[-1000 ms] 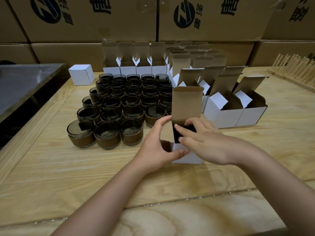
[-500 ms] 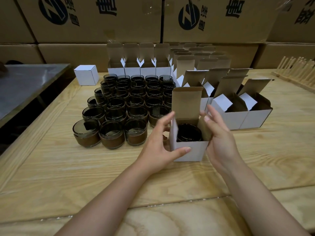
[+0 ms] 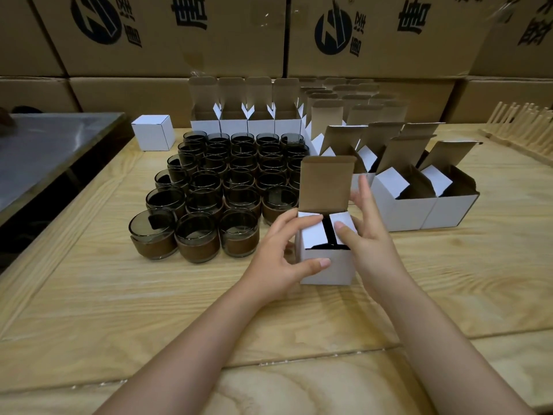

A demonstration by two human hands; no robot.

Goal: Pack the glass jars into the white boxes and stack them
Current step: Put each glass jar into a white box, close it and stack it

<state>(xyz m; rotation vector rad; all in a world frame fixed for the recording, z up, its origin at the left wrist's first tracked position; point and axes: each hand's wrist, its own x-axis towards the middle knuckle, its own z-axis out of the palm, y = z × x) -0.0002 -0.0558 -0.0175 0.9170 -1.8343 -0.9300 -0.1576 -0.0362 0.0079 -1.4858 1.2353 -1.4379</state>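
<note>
white box (image 3: 326, 265): standing upright near the front of the surface (image 3: 119, 295); sitting between the two hands, just right of the nearest jars
lid flap (image 3: 327, 182): rising straight up from the back edge of the white box; showing its brown inner side to the camera
side flaps (image 3: 311, 233): lying folded inward over the opening; leaving a narrow dark gap in the middle
glass jar (image 3: 327, 235): sitting inside the white box; showing only as a dark strip through that gap
left hand (image 3: 278, 259): clamping the white box from its left; laying the thumb across the front face; pressing the forefinger down on the left of the side flaps
right hand (image 3: 371, 244): leaning against the right wall of the white box; pushing the right flap down with the thumb; holding the other fingers straight and spread beside the lid flap, gripping nothing
loose jars (image 3: 224, 193): standing closely packed in rows to the left of the white box; showing dark glass above brown lower halves
open boxes (image 3: 419, 202): clustering to the right and behind with lids raised; lining the far edge behind the loose jars as well
closed box (image 3: 154, 132): sitting alone at the far left of the surface, well apart from the hands
cartons (image 3: 179, 34): forming a wall behind the surface; carrying dark printed logos
metal table (image 3: 45, 151): standing to the left of the surface
wooden rack (image 3: 523, 124): lying along the far right edge
</note>
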